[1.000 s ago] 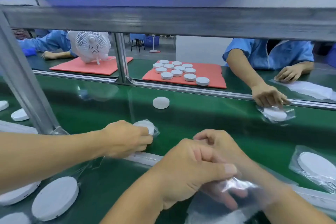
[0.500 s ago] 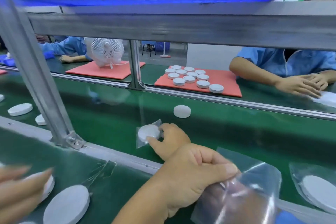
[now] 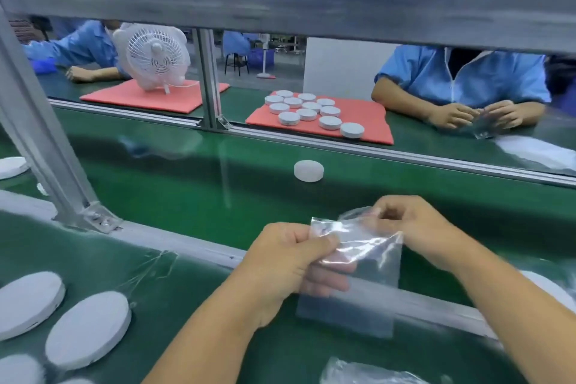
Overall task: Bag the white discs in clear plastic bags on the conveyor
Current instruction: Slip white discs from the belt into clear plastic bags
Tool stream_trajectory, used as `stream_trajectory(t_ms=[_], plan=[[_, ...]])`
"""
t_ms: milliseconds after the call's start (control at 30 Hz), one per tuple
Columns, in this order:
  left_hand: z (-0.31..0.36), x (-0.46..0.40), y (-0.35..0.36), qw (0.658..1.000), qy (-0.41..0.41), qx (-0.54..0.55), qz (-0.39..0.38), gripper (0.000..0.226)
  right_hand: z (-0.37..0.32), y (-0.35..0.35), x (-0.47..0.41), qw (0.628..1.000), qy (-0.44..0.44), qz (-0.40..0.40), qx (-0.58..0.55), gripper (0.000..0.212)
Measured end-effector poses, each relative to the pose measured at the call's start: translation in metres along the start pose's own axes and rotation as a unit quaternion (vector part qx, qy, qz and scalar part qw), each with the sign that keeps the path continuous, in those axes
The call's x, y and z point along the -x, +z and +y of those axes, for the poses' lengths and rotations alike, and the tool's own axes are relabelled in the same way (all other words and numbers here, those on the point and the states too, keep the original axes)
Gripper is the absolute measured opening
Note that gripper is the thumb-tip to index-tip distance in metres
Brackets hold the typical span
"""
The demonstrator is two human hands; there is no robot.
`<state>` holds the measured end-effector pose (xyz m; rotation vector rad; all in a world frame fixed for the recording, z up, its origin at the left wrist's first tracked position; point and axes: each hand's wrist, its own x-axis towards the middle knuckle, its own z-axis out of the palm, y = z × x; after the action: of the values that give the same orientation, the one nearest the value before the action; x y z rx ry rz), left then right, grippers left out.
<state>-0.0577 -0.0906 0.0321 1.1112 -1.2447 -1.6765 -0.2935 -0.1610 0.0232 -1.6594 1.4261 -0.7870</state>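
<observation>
An empty clear plastic bag [image 3: 358,262] hung over the conveyor's [image 3: 187,184] near rail, its mouth pinched by both the left hand [image 3: 290,262] and right hand [image 3: 411,227]. Half a second before, only one hand held it; the bagged disc had gone. Unbagged white discs [image 3: 87,327] waited near left.

- One clear plastic bag [image 3: 358,246] held up between two hands.
- Twelve white discs on the far pink mat [image 3: 371,121].
- One lone disc [image 3: 309,170] on the green belt [image 3: 187,184].
- Two pink mats in all.
- One white fan [image 3: 154,54].
- At least three bare discs at bottom left [image 3: 88,329].
</observation>
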Motion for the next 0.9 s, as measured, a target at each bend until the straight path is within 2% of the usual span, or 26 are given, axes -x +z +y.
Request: stream_trajectory(t_ms=[100,167,233,267,300,367,433,467,500,567,600,700,833,900], plan=[[-0.018,-0.004,0.011,0.999,-0.026,-0.029,0.029,0.023,0.044,-0.047,0.03,0.994,0.064,0.086,0.005,0.014],[-0.031,-0.006,0.015,0.997,-0.019,-0.043,0.055,0.029,0.056,-0.051,0.046,0.985,0.099,0.131,0.045,0.02],[-0.037,-0.008,0.017,0.996,-0.011,-0.045,0.077,0.025,0.06,-0.041,0.056,0.957,0.07,0.244,0.14,0.026],[-0.038,-0.009,0.018,0.996,-0.01,-0.036,0.081,0.021,0.057,-0.035,0.065,0.938,0.033,0.303,0.164,0.028],[-0.037,-0.009,0.02,0.996,-0.012,-0.027,0.078,0.018,0.048,-0.028,0.076,0.936,-0.014,0.321,0.144,0.027],[-0.034,-0.009,0.026,0.997,-0.012,-0.032,0.065,0.016,0.03,-0.008,0.097,0.972,-0.049,0.228,0.038,0.039],[-0.034,-0.009,0.032,0.998,-0.013,-0.046,0.042,0.015,0.019,0.012,0.108,0.992,-0.006,0.099,-0.083,0.064],[-0.033,-0.008,0.034,0.998,-0.014,-0.046,0.027,0.016,0.016,0.018,0.111,0.99,0.013,0.064,-0.122,0.066],[-0.033,-0.006,0.036,0.999,-0.013,-0.04,0.007,0.017,0.014,0.02,0.113,0.988,0.021,0.043,-0.15,0.057],[-0.031,-0.003,0.037,0.999,-0.01,-0.027,-0.028,0.027,0.009,0.017,0.116,0.982,0.011,0.054,-0.18,0.018],[-0.031,-0.003,0.036,0.999,-0.012,-0.025,-0.036,0.028,0.009,0.016,0.118,0.978,0.003,0.071,-0.194,0.009],[-0.033,-0.004,0.034,0.999,-0.018,-0.034,-0.036,0.03,0.015,0.021,0.123,0.978,0.027,0.094,-0.183,0.019],[-0.042,-0.006,0.028,0.989,0.013,-0.14,0.034,0.032,0.021,0.032,0.122,0.983,0.07,0.089,-0.146,0.016],[-0.044,-0.007,0.028,0.992,0.005,-0.119,0.045,0.031,0.026,0.032,0.12,0.983,0.082,0.104,-0.127,0.016]])
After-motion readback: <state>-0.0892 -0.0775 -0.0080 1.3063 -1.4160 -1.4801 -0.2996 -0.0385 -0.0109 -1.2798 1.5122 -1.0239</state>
